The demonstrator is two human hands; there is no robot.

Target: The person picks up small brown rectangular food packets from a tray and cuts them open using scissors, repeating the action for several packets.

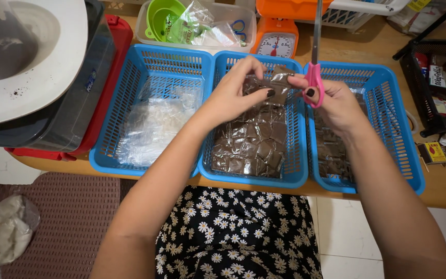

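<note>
Here, left hand (236,90) pinches brown sachet (277,82); right hand (331,101) grips pink scissors (314,77) above basket rims.

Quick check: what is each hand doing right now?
Left hand: closed, pinching a small brown sachet over the middle blue basket.
Right hand: closed on pink-handled scissors, blades pointing up, fingertips also on the sachet.

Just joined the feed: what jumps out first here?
Three blue baskets sit side by side along the table edge. Above the middle one, the left hand pinches a small dark packet while the right hand holds pink scissors, blades pointing up.
</note>
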